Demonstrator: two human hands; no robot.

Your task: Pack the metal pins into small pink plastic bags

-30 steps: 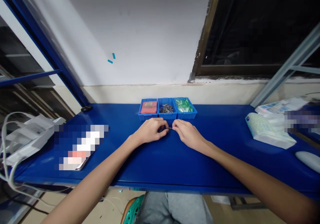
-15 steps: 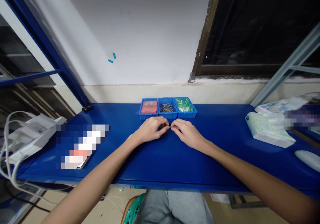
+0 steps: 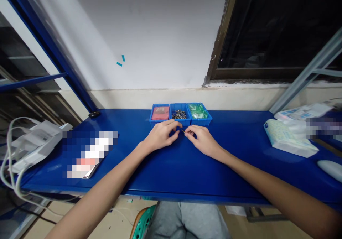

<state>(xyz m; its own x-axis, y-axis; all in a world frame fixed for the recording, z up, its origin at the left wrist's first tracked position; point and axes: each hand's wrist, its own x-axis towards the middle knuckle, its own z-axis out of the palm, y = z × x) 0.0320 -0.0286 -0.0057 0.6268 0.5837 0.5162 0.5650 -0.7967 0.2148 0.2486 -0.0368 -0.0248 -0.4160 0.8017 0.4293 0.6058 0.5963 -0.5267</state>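
My right hand [image 3: 201,138] pinches a small dark screw [image 3: 183,131] between thumb and fingertips, its tip pointing left. Facing it, my left hand [image 3: 164,135] has thumb and fingers apart, with a gap between them and the screw. Just behind both hands stand three blue bins in a row. The middle bin [image 3: 175,107] has a heap of loose screws [image 3: 179,114] in it. Pink-red packets [image 3: 160,113] lie in the left one, and green plastic bags [image 3: 198,111] fill the right one.
The blue table [image 3: 171,171] runs along a white wall. On the left lie a phone-like thing [image 3: 91,157], blurred out, and a white power strip [image 3: 40,143] with cables. A tissue pack [image 3: 290,139] and a white mouse-like object [image 3: 331,170] are at the right.
My hands have drawn slightly apart. The left thumb and fingers have opened off the screw, which stays in my right fingertips and shows more clearly.
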